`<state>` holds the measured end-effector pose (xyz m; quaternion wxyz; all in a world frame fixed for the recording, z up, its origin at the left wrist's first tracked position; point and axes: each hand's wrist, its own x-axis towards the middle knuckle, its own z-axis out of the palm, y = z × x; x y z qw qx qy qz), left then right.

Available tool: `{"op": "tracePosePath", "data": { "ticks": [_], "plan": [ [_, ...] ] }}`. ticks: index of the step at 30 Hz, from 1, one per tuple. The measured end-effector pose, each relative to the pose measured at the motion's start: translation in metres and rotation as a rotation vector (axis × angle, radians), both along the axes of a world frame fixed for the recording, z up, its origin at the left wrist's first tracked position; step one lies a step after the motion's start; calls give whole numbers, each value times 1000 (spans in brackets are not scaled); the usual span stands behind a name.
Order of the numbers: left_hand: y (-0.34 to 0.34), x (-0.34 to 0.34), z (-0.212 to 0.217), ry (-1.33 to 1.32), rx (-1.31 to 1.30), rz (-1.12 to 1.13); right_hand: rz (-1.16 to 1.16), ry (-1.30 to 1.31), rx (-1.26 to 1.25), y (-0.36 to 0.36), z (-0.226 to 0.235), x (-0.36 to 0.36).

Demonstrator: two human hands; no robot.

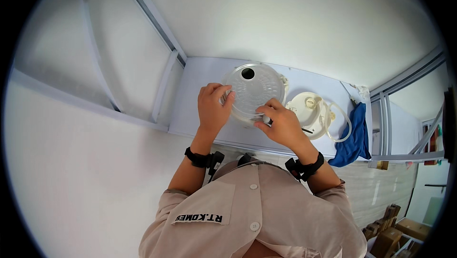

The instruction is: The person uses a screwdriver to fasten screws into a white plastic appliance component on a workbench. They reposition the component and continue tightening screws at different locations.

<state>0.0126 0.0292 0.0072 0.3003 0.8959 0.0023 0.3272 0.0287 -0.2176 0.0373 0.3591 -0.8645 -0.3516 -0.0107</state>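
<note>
While the round appliance body with an embossed metal top [261, 86] sits on the desk [199, 74], metal side up, a dark round hole [248, 73] shows near its far edge. The left hand [213, 108] meets its left rim, thumb and fingers slightly parted; whether they grip the rim, I cannot tell. The right hand [284, 127] curls at the near right edge, thumb and forefinger apart around a small pale piece [267, 119]; its hold is unclear. Hands on two sides probably keep the body from turning. Just to its right lies a cream round part [300, 107] with a looped pale tube [351, 127], likely set aside within reach. Beyond, a blue cloth [353, 139] droops over the desk's front edge, a thin tool [348, 93] just behind it.
</note>
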Motion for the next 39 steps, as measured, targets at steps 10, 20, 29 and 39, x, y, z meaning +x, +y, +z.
{"op": "tracePosePath", "data": {
  "ticks": [10,20,29,39],
  "plan": [
    [0,9,-6,83,-34,-2,-95,-88,11,2,-22,-3],
    [-1,-15,9,293,-159,-38,-6,128,22,-20,-9,13],
    [-32,-34,38,553,-123,-31,118,189,80,-52,-4,54],
    [-35,-23,30,557,-66,-50,72,113,205,-56,0,44]
  ]
}}
